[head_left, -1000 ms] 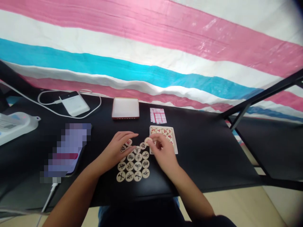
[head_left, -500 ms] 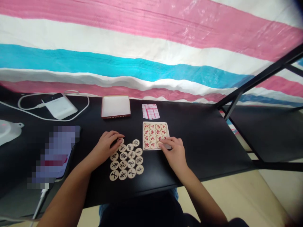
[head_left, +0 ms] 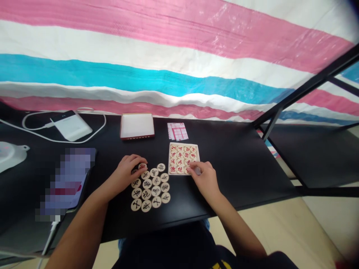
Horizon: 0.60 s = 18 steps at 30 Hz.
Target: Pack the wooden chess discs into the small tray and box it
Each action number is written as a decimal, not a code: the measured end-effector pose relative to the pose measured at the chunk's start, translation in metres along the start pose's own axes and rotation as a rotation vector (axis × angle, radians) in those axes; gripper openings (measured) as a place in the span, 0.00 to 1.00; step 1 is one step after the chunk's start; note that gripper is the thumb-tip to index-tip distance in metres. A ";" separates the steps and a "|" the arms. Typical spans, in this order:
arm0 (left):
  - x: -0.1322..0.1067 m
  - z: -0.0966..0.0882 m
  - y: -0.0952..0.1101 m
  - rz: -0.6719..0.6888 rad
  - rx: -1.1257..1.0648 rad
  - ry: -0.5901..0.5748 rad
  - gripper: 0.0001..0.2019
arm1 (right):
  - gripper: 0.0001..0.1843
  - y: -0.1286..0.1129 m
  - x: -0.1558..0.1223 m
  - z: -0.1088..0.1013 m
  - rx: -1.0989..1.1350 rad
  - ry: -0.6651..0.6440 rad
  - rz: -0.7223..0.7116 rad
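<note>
My left hand (head_left: 129, 169) is closed at the thumb and forefinger around a red-marked Chinese chess piece (head_left: 143, 166). That piece is at the top left of a block of black-marked Chinese chess pieces (head_left: 146, 184), laid in rough rows on the black table. To the right is a shallow white box (head_left: 198, 150) filled with red-marked pieces (head_left: 180, 155). Over its near right corner, my right hand (head_left: 205, 175) has its fingertips pinched on a Chinese chess piece (head_left: 187, 170) in the front row. The fingers partly cover the box's right side.
Behind the pieces lies a box lid (head_left: 137, 126), white inside with a red edge. Printed paper slips (head_left: 177, 131) lie beside it. At left are a phone (head_left: 68, 183) with a cable, a white power bank (head_left: 72, 125) and a pale plastic object (head_left: 11, 154). A metal frame (head_left: 280, 106) bounds the right.
Both hands stay almost in place. The left fingers have shifted slightly, so more of the red-marked piece shows. The whole view has moved a little.
</note>
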<state>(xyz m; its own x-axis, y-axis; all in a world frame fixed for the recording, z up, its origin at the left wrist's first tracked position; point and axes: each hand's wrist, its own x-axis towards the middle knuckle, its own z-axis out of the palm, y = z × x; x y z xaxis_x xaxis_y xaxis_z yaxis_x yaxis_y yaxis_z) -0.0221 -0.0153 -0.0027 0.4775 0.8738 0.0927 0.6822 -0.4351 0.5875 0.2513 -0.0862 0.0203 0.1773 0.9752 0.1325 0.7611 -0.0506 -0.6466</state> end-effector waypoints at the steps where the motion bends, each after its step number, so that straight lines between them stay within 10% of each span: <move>1: 0.000 -0.001 0.001 -0.001 -0.004 -0.002 0.12 | 0.06 -0.001 0.000 -0.001 0.000 0.009 0.004; 7: -0.004 -0.010 0.017 -0.050 -0.083 0.108 0.11 | 0.05 -0.028 0.006 -0.001 0.058 0.068 -0.083; 18: -0.008 -0.012 0.036 0.135 -0.374 0.076 0.10 | 0.08 -0.079 0.009 0.041 0.396 -0.415 -0.089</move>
<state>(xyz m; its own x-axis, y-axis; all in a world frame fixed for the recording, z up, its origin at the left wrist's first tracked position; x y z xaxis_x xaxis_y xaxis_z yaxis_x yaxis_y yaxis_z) -0.0082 -0.0352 0.0273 0.4973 0.8338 0.2396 0.3614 -0.4502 0.8165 0.1669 -0.0643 0.0416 -0.1966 0.9790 -0.0546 0.4565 0.0421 -0.8887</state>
